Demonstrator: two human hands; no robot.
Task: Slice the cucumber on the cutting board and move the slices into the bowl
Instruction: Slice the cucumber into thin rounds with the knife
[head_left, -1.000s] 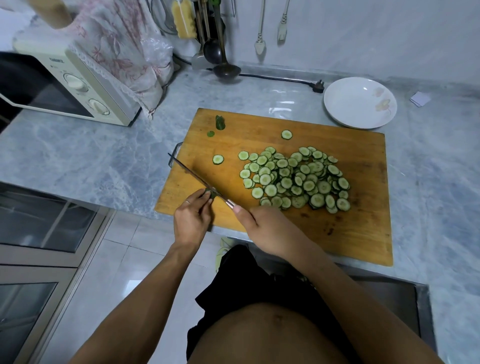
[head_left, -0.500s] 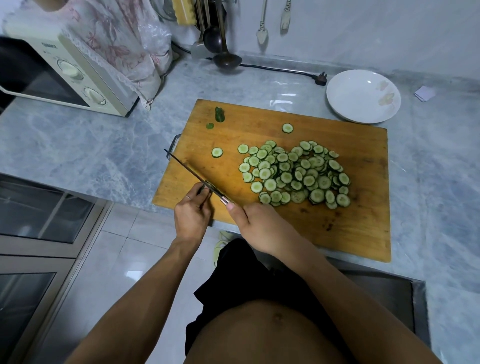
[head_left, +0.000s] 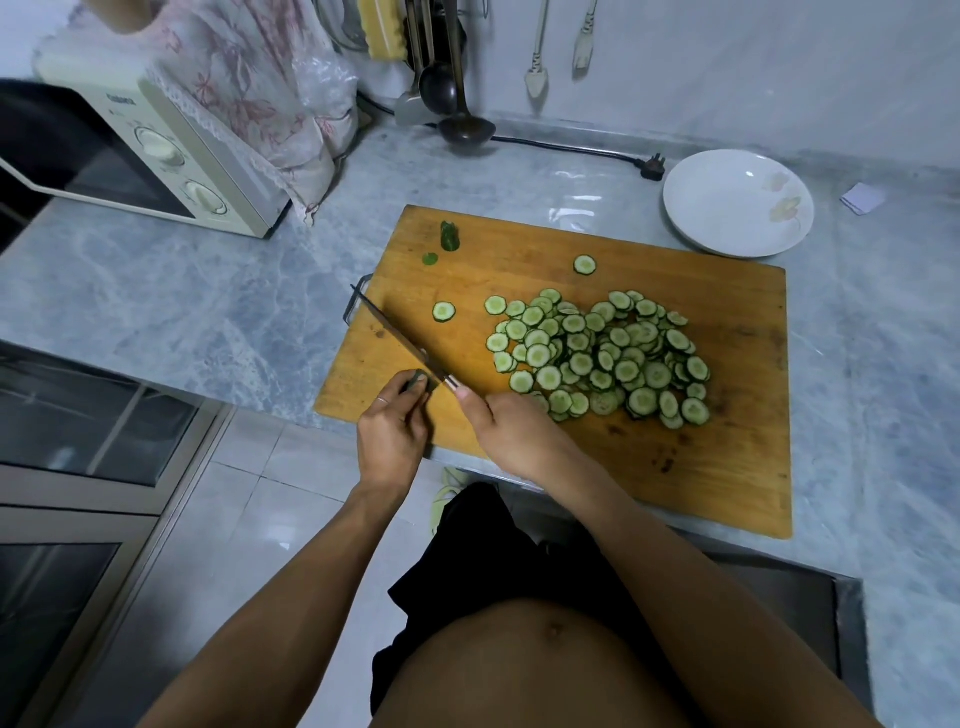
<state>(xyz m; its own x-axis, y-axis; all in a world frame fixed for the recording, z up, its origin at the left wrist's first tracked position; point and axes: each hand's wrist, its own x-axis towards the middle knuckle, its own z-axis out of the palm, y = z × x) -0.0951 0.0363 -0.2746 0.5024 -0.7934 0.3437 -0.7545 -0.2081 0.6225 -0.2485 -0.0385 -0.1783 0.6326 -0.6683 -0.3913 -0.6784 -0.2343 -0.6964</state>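
A heap of several cucumber slices (head_left: 602, 353) lies in the middle of the wooden cutting board (head_left: 727, 467). Two loose slices sit apart, one (head_left: 444, 311) near the blade and one (head_left: 585, 265) farther back. A dark green cucumber end (head_left: 449, 236) stands at the board's far left corner. My right hand (head_left: 514, 431) grips the handle of a knife (head_left: 395, 335), whose blade points away to the left. My left hand (head_left: 392, 431) pinches a small green cucumber piece (head_left: 417, 380) against the blade near the handle. The white bowl (head_left: 737, 202) stands empty behind the board's right corner.
A cream microwave (head_left: 156, 156) under a flowered cloth stands at the far left on the grey marble counter (head_left: 182, 312). Ladles (head_left: 457, 104) hang on the back wall, a black plug and cord (head_left: 649, 169) lie by the bowl, and a small paper (head_left: 862, 197) lies far right.
The view has shifted slightly. My left hand now shows a small green piece pinched at the blade near the handle; both hands stay at the board's near left edge.
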